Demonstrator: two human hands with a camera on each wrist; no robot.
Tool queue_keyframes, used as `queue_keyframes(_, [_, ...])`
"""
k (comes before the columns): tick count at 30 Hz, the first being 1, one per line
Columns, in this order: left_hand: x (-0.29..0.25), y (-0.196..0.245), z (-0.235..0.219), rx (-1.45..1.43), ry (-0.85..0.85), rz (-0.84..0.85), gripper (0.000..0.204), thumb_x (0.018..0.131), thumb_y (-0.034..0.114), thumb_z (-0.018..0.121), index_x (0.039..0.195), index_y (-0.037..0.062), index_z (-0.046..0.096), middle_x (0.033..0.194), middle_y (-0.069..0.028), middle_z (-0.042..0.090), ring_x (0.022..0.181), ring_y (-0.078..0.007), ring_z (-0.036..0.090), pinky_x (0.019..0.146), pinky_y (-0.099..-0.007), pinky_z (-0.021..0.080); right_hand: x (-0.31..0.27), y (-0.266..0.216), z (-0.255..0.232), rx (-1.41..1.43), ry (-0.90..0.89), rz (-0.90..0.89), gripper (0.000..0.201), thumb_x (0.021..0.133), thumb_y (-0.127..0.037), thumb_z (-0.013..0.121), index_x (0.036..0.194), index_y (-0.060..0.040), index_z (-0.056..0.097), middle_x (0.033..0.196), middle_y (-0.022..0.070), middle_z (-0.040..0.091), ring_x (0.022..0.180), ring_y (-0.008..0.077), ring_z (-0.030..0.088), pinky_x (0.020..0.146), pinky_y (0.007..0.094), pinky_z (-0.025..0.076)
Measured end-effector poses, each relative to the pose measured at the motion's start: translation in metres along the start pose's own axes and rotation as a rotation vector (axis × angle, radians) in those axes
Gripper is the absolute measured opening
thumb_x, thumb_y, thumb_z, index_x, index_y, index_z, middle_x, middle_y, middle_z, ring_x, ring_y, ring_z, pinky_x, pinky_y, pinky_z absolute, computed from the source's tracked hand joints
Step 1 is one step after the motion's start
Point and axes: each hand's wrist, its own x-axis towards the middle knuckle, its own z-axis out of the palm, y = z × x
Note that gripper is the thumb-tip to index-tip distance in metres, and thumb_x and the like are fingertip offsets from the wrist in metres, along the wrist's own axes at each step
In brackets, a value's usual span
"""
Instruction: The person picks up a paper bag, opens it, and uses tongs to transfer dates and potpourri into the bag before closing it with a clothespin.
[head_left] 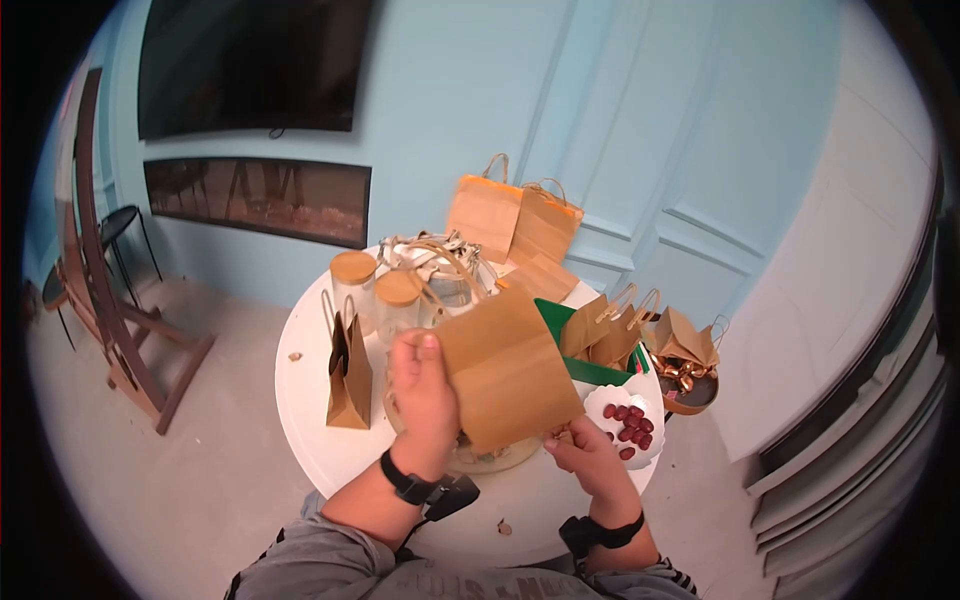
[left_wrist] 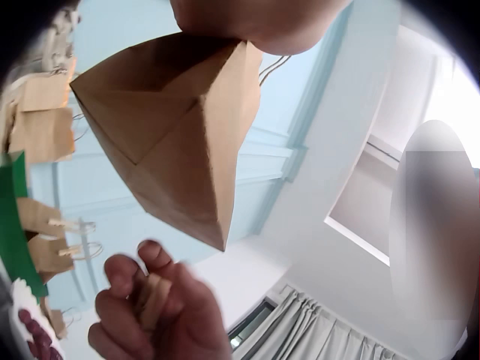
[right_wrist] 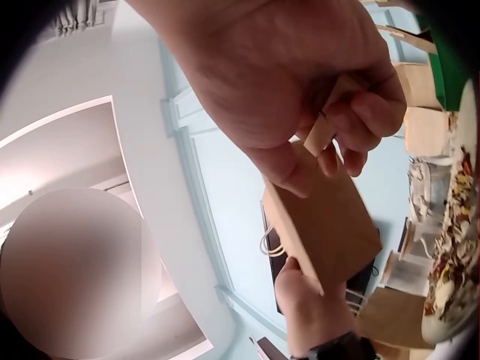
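A brown paper bag (head_left: pixel 510 370) is held up over the table, its flat bottom facing the left wrist view and twisted handles at its far end. My left hand (head_left: pixel 425 400) grips the bag along one side, thumb on the paper. Near the bag's lower right corner is my right hand (head_left: pixel 595 460), fingers curled around a small wooden clothespin (right_wrist: pixel 321 135). That clothespin also shows between the fingers in the left wrist view, partly covered by them. Below the bag, a round tray of mixed dried pieces (right_wrist: pixel 454 255) is half hidden in the head view.
On the white round table (head_left: pixel 305 390) stand a small paper bag (head_left: pixel 350 390), lidded jars (head_left: pixel 355 270), a green box (head_left: pixel 595 372) with small clipped bags, and a scalloped plate (head_left: pixel 650 455) of dark red fruit. Larger bags (head_left: pixel 485 220) stand behind. A round container (head_left: pixel 690 400) holds gold bows.
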Motion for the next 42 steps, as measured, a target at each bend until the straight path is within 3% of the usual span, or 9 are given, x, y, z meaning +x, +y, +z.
queue_keyframes(9, [-0.033, -0.060, -0.028, -0.269, 0.191, -0.572, 0.014, 0.103, 0.021, 0.040, 0.109, 0.0093, 0.046, 0.107, -0.0080, 0.058, 0.095, -0.0169, 0.057, 0.084, -0.0337, 0.048, 0.028, 0.032, 0.005, -0.140, 0.418, 0.006, 0.022, 0.092, -0.021, 0.062, 0.076, -0.0054, 0.058, 0.066, -0.0059, 0.051, 0.054, 0.0027, 0.039, 0.049, 0.0203, 0.030])
queue_keyframes(14, [-0.042, -0.075, -0.033, -0.413, 0.087, -0.899, 0.028, 0.103, 0.025, 0.039, 0.128, 0.0135, 0.045, 0.124, -0.0061, 0.057, 0.110, -0.0232, 0.059, 0.091, -0.0410, 0.049, 0.051, 0.023, 0.000, -0.236, 0.463, -0.020, 0.020, 0.090, -0.015, 0.061, 0.072, -0.0085, 0.055, 0.063, -0.0045, 0.050, 0.048, 0.0019, 0.035, 0.044, 0.0198, 0.024])
queue_keyframes(17, [-0.050, -0.087, -0.035, -0.494, -0.005, -1.055, 0.030, 0.102, 0.027, 0.041, 0.129, 0.0143, 0.045, 0.126, -0.0067, 0.057, 0.111, -0.0241, 0.059, 0.095, -0.0444, 0.047, 0.059, 0.012, 0.004, -0.174, 0.449, -0.066, 0.021, 0.089, -0.015, 0.063, 0.071, -0.0051, 0.056, 0.064, -0.0038, 0.053, 0.056, 0.0029, 0.040, 0.050, 0.0206, 0.031])
queue_keyframes(23, [-0.053, -0.101, -0.044, -0.699, -0.185, -1.119, 0.037, 0.101, 0.034, 0.045, 0.133, 0.0148, 0.043, 0.131, -0.0043, 0.055, 0.119, -0.0232, 0.055, 0.099, -0.0457, 0.043, 0.073, -0.005, 0.028, -0.450, 0.413, -0.130, 0.018, 0.086, -0.014, 0.065, 0.075, -0.0013, 0.058, 0.065, -0.0011, 0.054, 0.061, 0.0054, 0.045, 0.055, 0.0228, 0.038])
queue_keyframes(32, [-0.043, -0.089, -0.043, -0.837, -0.212, -1.113, 0.042, 0.099, 0.034, 0.049, 0.132, 0.0088, 0.044, 0.131, -0.0118, 0.055, 0.120, -0.0279, 0.054, 0.102, -0.0471, 0.042, 0.071, -0.016, 0.034, -0.606, 0.375, -0.221, 0.018, 0.086, -0.015, 0.066, 0.083, 0.0014, 0.058, 0.079, 0.0066, 0.060, 0.073, 0.0127, 0.053, 0.067, 0.0276, 0.044])
queue_keyframes(34, [-0.042, -0.087, -0.043, -0.833, -0.216, -1.111, 0.043, 0.099, 0.033, 0.049, 0.133, 0.0084, 0.043, 0.133, -0.0124, 0.054, 0.121, -0.0285, 0.053, 0.103, -0.0472, 0.042, 0.067, -0.018, 0.030, -0.774, 0.637, -0.466, 0.024, 0.087, -0.018, 0.067, 0.099, 0.0008, 0.060, 0.098, 0.0111, 0.062, 0.090, 0.0187, 0.057, 0.078, 0.0304, 0.045])
queue_keyframes(38, [-0.040, -0.084, -0.041, -0.814, -0.216, -1.133, 0.048, 0.099, 0.034, 0.049, 0.138, 0.0081, 0.039, 0.138, -0.0135, 0.050, 0.125, -0.0283, 0.050, 0.105, -0.0466, 0.040, 0.059, -0.019, 0.024, -0.584, 0.717, -0.135, 0.039, 0.090, -0.022, 0.066, 0.121, -0.0013, 0.058, 0.114, 0.0143, 0.061, 0.109, 0.0212, 0.057, 0.092, 0.0324, 0.044])
queue_keyframes(41, [-0.042, -0.087, -0.042, -0.871, -0.288, -1.148, 0.051, 0.099, 0.037, 0.047, 0.140, 0.0081, 0.036, 0.139, -0.0126, 0.049, 0.127, -0.0272, 0.049, 0.106, -0.0457, 0.040, 0.064, -0.013, 0.001, -0.336, 0.571, -0.146, 0.033, 0.090, -0.020, 0.065, 0.118, -0.0021, 0.060, 0.098, 0.0071, 0.065, 0.087, 0.0144, 0.061, 0.075, 0.0255, 0.047])
queue_keyframes(42, [-0.043, -0.087, -0.042, -0.869, -0.286, -1.150, 0.051, 0.099, 0.037, 0.047, 0.140, 0.0081, 0.036, 0.139, -0.0126, 0.049, 0.127, -0.0272, 0.049, 0.106, -0.0457, 0.040, 0.067, -0.013, -0.007, -0.272, 0.530, -0.097, 0.025, 0.091, -0.019, 0.064, 0.111, -0.0042, 0.063, 0.081, -0.0010, 0.063, 0.063, 0.0057, 0.053, 0.055, 0.0190, 0.039])
